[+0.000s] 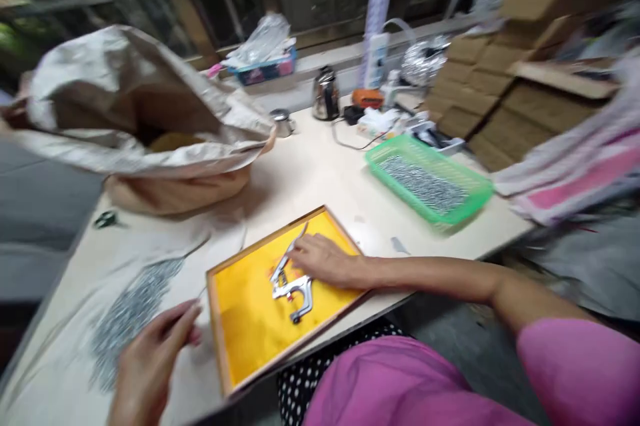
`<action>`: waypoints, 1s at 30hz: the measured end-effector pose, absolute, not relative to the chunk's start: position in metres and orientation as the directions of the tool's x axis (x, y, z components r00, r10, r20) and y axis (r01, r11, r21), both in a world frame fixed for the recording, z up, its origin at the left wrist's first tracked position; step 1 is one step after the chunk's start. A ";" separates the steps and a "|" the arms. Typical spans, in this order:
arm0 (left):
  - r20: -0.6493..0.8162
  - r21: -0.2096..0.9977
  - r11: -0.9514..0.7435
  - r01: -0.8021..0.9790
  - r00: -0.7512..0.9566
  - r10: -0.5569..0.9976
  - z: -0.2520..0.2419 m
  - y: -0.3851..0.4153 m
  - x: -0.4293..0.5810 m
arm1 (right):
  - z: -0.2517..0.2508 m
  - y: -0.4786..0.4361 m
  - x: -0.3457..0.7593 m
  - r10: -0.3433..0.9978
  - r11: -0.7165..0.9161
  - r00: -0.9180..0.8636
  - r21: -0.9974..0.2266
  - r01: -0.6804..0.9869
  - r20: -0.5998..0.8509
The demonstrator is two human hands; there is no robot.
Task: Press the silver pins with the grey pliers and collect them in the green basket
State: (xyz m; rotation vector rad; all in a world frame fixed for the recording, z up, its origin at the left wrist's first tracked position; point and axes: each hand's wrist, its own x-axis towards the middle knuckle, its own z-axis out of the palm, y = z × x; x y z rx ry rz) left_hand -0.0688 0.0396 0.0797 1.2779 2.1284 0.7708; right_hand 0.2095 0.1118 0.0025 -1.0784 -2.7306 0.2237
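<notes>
My right hand (327, 261) is closed on the handle of silver hand pliers (301, 289) with a C-shaped jaw. The pliers lie over a shallow wood-rimmed tray (214, 319) with a bright yellow bottom. My left hand (163, 346) is in a pinch just left of the tray's rim, and a thin metal piece (203, 292) seems to stick out from its fingertips, though blur hides its shape. Beside that hand, a heap of small silver metal pieces (140, 303) lies spread on a pale sheet.
A green plastic basket (483, 196) holds many small metal pieces at the right. A large open sack (185, 193) stands back left. Behind are a steel mug (283, 123), a dark metal kettle (326, 96) and a cable. Cardboard boxes (530, 113) rise at the right edge.
</notes>
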 end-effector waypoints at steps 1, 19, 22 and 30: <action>-0.243 0.764 0.415 0.494 -0.376 0.894 0.073 0.036 -0.064 | 0.003 0.113 0.211 0.702 0.710 -0.697 -0.225 0.667 0.146; -0.680 0.692 0.684 0.232 -0.111 0.725 -0.004 0.027 0.012 | -0.013 0.132 0.233 0.639 0.764 -0.761 -0.210 0.610 0.115; -0.697 0.672 0.704 0.230 -0.125 0.706 -0.001 0.029 0.015 | -0.012 0.119 0.240 0.604 0.784 -0.790 -0.250 0.568 0.102; -0.704 0.670 0.725 0.160 -0.175 0.688 -0.003 0.024 0.019 | -0.037 0.085 0.249 0.587 0.806 -0.799 -0.188 0.561 0.130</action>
